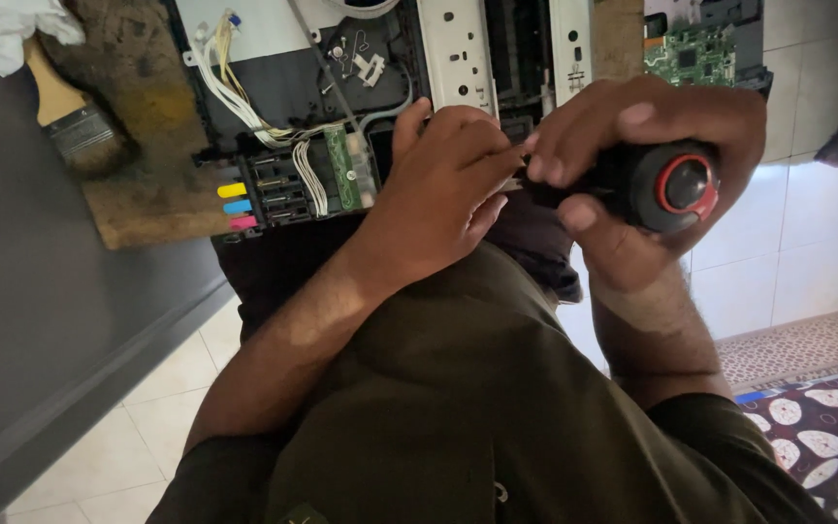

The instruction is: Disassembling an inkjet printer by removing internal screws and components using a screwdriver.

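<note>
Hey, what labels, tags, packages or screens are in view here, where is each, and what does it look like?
No packages or screens show.
Colour tabs: left of the left hand, on the opened machine; three small tabs stacked yellow, blue, pink.
Green circuit board: top right, above the right hand; flat, its markings too small to tell.

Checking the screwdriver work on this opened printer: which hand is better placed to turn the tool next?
Right. The right hand is wrapped around the screwdriver handle, while the left hand only pinches near the shaft, so it probably just steadies it.
</note>
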